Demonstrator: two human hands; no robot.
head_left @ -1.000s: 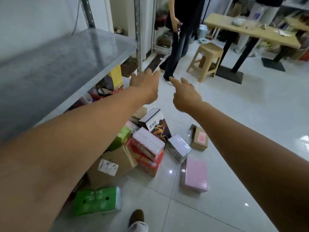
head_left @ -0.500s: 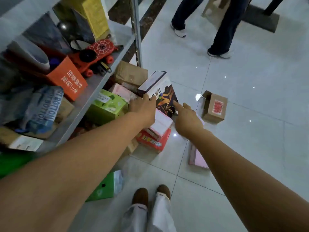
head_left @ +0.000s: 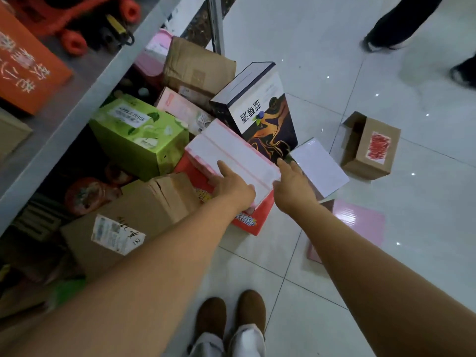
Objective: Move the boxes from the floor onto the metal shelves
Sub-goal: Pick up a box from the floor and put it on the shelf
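Your left hand [head_left: 233,188] lies on the near edge of the flat white-and-pink cardboard box [head_left: 231,148], thumb on top; whether the fingers clasp it cannot be told. Your right hand [head_left: 293,188], fingers straight, touches its right corner. It rests atop a red carton [head_left: 248,221].

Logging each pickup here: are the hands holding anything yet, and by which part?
Nothing is gripped yet. The left hand rests flat on the near end of the white-and-pink box; the right hand touches its right corner.
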